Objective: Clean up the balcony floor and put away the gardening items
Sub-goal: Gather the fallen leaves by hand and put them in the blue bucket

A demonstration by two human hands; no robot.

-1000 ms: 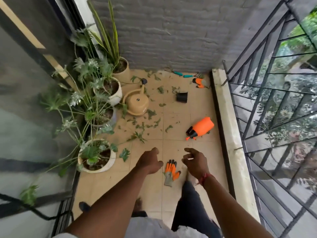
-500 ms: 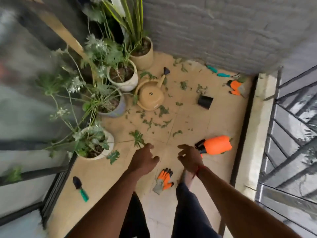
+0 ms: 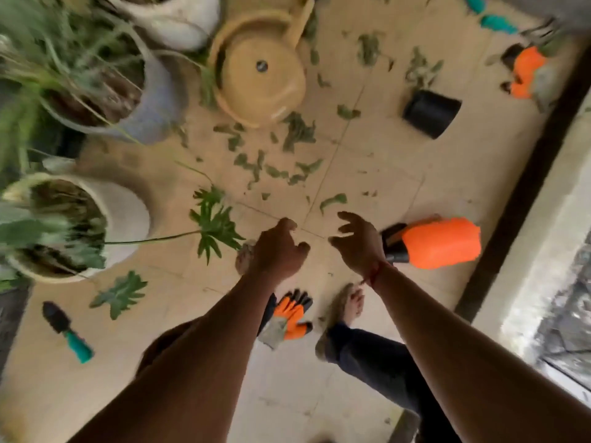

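Green leaf scraps litter the tan tiled floor. My left hand and my right hand hang side by side above the floor, fingers loosely curled, holding nothing. An orange spray bottle lies just right of my right hand. An orange and grey glove lies between my feet, below my left forearm. A second orange glove lies at the far right. A black pot lies on its side. A tan watering can stands at the top. A teal-handled trowel lies at the lower left.
Potted plants crowd the left side, one stem with a leaf reaching across the floor near my left hand. Teal-handled tools lie at the top right. A raised concrete kerb runs along the right edge.
The view has dropped closer to the floor and tilted down. Both hands have moved forward and lower, toward the tiles between the leaf and the spray bottle.
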